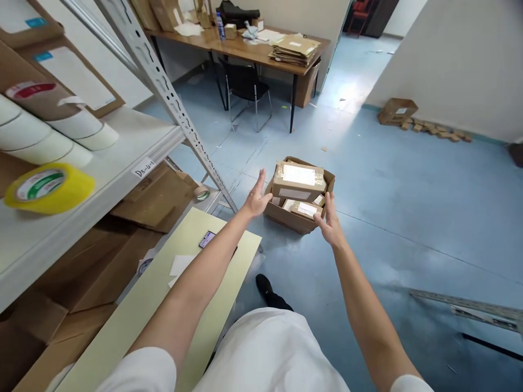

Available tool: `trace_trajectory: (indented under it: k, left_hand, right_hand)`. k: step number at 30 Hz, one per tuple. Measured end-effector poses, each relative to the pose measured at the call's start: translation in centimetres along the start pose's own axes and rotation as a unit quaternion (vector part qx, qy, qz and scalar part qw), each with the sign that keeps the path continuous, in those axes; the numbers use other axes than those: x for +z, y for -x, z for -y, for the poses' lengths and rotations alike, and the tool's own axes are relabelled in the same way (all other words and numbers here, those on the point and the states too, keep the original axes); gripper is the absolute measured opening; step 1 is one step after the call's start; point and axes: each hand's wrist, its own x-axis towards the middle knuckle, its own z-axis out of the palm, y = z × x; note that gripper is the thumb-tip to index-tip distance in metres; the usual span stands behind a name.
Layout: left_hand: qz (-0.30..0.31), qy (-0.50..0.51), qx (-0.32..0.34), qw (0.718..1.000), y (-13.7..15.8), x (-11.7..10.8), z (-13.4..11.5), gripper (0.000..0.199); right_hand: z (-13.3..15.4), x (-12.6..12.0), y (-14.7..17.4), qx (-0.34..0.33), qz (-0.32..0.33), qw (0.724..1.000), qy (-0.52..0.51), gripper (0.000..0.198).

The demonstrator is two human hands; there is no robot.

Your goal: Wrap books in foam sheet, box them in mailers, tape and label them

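Note:
My left hand (257,198) is stretched forward, fingers straight and thumb apart, near the left side of an open carton (286,219) on the floor. On the other side, my right hand (330,222) is also open, its palm turned inward. Between them, a taped cardboard box (281,190) with a white label sits at the top of the carton, tilted. Whether it rests on the parcels below or is in the air, I cannot tell. Under it a smaller labelled parcel (307,210) shows among others. Neither hand visibly grips anything.
Left of me is a pale yellow table (204,223) with a phone (207,238). Beside it a metal shelf (163,142) holds yellow tape (77,185) and white rolls. A black chair (245,81) and a wooden desk (253,50) stand ahead. A metal frame (469,302) is at right.

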Motion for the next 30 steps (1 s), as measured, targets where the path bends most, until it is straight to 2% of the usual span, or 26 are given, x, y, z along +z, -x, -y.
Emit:
trace_trajectory:
  k: [3,5,8,11,14,18,20,23,27,30]
  left_hand:
    - [0.015,-0.029,-0.007,0.999,3.4,-0.4,0.8,0.084]
    - [0.035,-0.015,-0.035,0.999,7.6,-1.2,1.9,0.076]
    - [0.031,0.015,-0.119,0.992,15.4,-3.5,3.6,0.054]
    - [-0.053,-0.020,-0.192,0.980,24.2,-6.6,3.9,0.045]
    - [-0.179,-0.035,-0.269,0.946,33.4,-8.9,2.9,0.045]
    - [-0.304,-0.026,-0.340,0.890,44.8,-9.2,1.1,0.044]
    - [-0.358,-0.016,-0.373,0.856,49.9,-8.2,0.3,0.042]
    - [-0.429,0.018,-0.415,0.802,56.6,-5.5,-1.0,0.042]
    - [-0.488,0.046,-0.466,0.737,63.3,-1.4,-2.3,0.044]
    - [-0.513,0.028,-0.506,0.693,66.3,0.7,-2.6,0.041]
  right_hand:
    - [-1.7,1.1,3.5,-0.034,0.035,0.998,0.033,0.082]
    - [-3.0,2.9,6.6,-0.019,0.083,0.996,0.016,0.081]
    - [-3.6,6.7,10.4,0.026,0.154,0.985,-0.074,0.074]
    - [-1.3,11.6,12.6,0.038,0.222,0.969,-0.098,0.064]
    - [3.2,16.7,14.2,-0.024,0.342,0.934,-0.098,0.057]
    - [9.3,23.3,17.4,-0.127,0.497,0.857,-0.052,0.055]
    - [11.4,26.2,19.6,-0.174,0.558,0.811,-0.023,0.055]
    - [13.4,29.9,23.7,-0.231,0.632,0.739,0.015,0.049]
    - [15.6,33.4,29.9,-0.314,0.705,0.630,0.088,0.041]
    - [17.4,34.8,33.9,-0.388,0.747,0.522,0.139,0.042]
